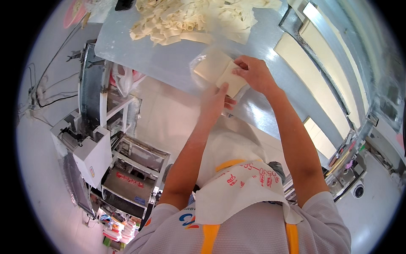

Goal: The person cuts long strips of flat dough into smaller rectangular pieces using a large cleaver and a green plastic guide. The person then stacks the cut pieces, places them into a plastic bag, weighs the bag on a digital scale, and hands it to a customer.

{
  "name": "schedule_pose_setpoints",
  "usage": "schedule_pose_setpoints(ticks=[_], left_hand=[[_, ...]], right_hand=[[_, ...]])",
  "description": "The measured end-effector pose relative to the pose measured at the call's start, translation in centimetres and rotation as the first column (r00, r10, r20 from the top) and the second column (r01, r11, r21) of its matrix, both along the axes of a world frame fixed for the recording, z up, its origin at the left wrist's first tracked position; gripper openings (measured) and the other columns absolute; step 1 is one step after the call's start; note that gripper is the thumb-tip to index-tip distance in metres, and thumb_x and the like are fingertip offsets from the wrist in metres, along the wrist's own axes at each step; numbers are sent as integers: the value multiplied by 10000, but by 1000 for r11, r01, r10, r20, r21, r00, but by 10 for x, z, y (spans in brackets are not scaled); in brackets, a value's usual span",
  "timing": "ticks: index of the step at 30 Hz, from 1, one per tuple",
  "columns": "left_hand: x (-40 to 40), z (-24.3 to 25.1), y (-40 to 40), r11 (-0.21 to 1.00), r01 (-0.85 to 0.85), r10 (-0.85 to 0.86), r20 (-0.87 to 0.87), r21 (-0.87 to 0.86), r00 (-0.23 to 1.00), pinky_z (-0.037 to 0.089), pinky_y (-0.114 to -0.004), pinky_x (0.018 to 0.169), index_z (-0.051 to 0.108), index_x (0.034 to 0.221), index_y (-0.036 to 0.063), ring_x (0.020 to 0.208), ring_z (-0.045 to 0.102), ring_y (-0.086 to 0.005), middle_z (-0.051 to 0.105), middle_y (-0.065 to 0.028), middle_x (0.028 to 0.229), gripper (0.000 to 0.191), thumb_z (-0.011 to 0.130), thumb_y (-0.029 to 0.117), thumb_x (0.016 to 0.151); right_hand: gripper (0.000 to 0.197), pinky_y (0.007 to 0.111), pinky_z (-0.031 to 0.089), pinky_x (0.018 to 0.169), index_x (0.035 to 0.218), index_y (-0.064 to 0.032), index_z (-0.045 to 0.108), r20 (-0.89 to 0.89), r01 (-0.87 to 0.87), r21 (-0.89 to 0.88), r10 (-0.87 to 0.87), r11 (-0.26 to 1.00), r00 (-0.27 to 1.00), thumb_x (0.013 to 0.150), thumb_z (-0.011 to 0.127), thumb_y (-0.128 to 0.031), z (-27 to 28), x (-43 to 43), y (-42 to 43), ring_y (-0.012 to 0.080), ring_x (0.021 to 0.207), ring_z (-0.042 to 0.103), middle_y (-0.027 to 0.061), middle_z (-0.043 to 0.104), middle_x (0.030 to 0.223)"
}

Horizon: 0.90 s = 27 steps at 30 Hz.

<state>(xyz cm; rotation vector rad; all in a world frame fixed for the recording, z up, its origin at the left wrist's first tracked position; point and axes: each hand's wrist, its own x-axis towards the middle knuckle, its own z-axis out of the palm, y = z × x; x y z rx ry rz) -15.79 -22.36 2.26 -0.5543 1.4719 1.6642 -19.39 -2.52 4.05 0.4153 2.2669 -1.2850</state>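
A stack of square, pale dough sheets (233, 79) is held between both hands, at the near edge of the metal table. My left hand (215, 100) grips its near left side, thumb on top and fingers underneath. At the upper right side, the fingers and thumb of my right hand (253, 73) pinch the same stack. Just left of it, a second stack of dough squares (212, 65) lies on a clear plastic bag (197, 66). Part of the bag also shows under the held stack.
Heaped pale dough strips (177, 20) cover the far side of the metal table (127, 50). Long flat dough sheets (314, 82) lie right, beside a metal bar (326, 22). Small cut dough pieces (319, 136) lie nearer. A floury machine (127, 177) stands at lower left.
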Motion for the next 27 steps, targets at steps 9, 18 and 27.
schedule_pose_setpoints(ticks=[9,18,27], left_hand=[[-10,3,-3,950,193,-209,-39,-244,977,407,-294,407,661,876,-4,472,543,-118,643,-59,669,462,626,406,1087],[38,9,-11,929,148,-188,-87,-340,978,340,-266,407,654,936,35,477,491,-86,603,-23,680,411,606,410,1097],[223,-30,63,812,560,-583,237,161,777,569,-302,736,678,1120,27,826,681,-135,704,-63,942,299,786,255,959]], right_hand=[[211,426,557,863,1053,3,729,-225,113,102,-88,988,970,943,745,-176,-14,11,-2,329,958,708,165,745,1004],[142,452,552,915,1095,-44,735,-426,401,186,-294,897,855,977,678,-96,34,149,64,363,1022,686,148,740,1073],[228,464,493,1008,1192,-38,667,-244,203,573,-71,794,967,964,680,-50,0,339,238,392,1149,622,152,700,1164]])
